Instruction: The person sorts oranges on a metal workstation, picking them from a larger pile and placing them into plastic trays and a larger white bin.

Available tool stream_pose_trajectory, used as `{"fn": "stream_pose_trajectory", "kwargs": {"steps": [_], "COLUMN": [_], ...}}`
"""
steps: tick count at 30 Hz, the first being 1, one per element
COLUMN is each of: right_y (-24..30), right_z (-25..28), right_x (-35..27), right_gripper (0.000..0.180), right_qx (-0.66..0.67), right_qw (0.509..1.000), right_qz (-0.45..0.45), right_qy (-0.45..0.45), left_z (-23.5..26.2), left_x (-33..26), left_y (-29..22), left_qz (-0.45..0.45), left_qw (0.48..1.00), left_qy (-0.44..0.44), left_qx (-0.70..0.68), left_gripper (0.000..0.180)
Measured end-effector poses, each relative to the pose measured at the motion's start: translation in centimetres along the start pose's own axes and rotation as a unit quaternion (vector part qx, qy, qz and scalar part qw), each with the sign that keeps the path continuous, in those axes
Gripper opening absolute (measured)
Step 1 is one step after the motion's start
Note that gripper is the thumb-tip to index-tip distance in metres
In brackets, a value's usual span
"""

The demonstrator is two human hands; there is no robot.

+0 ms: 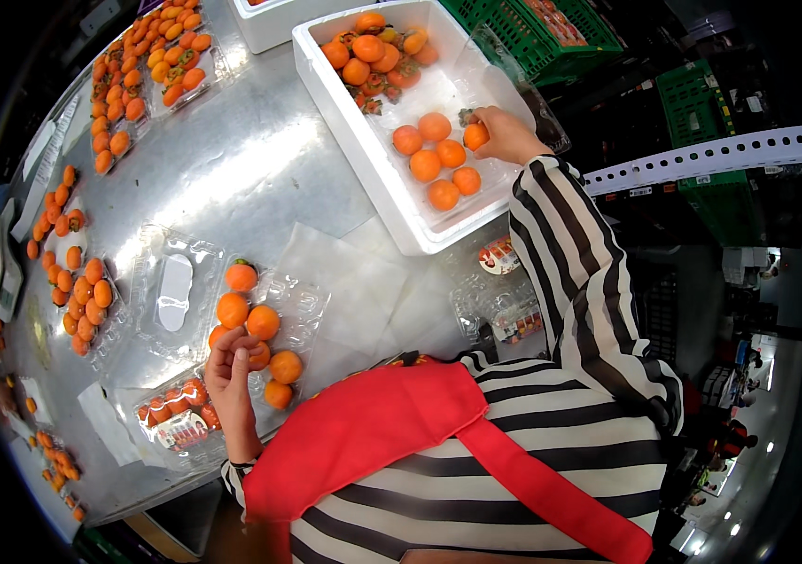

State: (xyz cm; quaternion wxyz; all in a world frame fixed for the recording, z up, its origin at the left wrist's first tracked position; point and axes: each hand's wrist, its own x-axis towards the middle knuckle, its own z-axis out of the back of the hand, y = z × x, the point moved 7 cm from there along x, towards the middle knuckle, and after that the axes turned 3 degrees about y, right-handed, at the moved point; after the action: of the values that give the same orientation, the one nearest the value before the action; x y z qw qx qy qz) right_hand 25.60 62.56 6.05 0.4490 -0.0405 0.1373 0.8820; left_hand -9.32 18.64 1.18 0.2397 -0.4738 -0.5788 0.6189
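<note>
My right hand point(504, 132) reaches into a white foam box point(354, 132) and grips an orange persimmon point(476, 136) near the box's right wall. Several more persimmons point(434, 160) lie loose on the box floor beside it, and a heap sits at the far end point(373, 52). My left hand point(230, 371) rests on an open clear plastic clamshell tray point(302, 301) on the steel table and touches a persimmon point(258, 355) in it. Several persimmons point(249, 315) fill that tray.
An empty open clamshell point(175, 291) lies left of the tray. A closed pack of fruit point(175, 418) sits by my left wrist. More filled packs line the table's left edge point(81, 301) and far end point(147, 66). Green crates point(532, 38) stand at the right.
</note>
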Motion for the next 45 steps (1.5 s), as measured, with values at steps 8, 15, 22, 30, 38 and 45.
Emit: {"fn": "stream_pose_trajectory", "kwargs": {"steps": [8, 15, 22, 30, 38, 45], "right_y": [-1.9, -1.5, -0.6, 0.7, -0.7, -2.0], "right_z": [-0.9, -1.7, -2.0, -1.5, -2.5, -3.2], "right_x": [1.4, 1.6, 0.8, -0.7, 1.9, 0.2], "right_gripper": [0.055, 0.053, 0.05, 0.046, 0.05, 0.052], "right_qx": [0.045, 0.068, -0.029, -0.084, -0.037, -0.086], "right_qw": [0.995, 0.974, 0.99, 0.981, 0.997, 0.994], "right_qz": [-0.039, -0.191, -0.132, -0.173, -0.07, -0.06], "right_qy": [0.075, 0.102, 0.045, 0.01, 0.006, -0.021], "left_z": [-0.5, -0.2, 0.0, -0.4, 1.4, 5.4], "left_x": [0.0, -0.2, -0.3, -0.5, -1.3, -1.6], "left_y": [0.4, 0.0, 0.4, -0.8, -0.8, 0.0], "left_qz": [0.009, -0.003, -0.004, -0.011, -0.041, -0.033], "left_qw": [1.0, 1.0, 1.0, 1.0, 0.997, 0.995], "left_qy": [0.003, -0.002, 0.001, 0.008, -0.039, -0.093], "left_qx": [0.007, -0.004, -0.012, -0.01, 0.042, 0.031], "left_gripper": [0.031, 0.031, 0.032, 0.031, 0.033, 0.03]}}
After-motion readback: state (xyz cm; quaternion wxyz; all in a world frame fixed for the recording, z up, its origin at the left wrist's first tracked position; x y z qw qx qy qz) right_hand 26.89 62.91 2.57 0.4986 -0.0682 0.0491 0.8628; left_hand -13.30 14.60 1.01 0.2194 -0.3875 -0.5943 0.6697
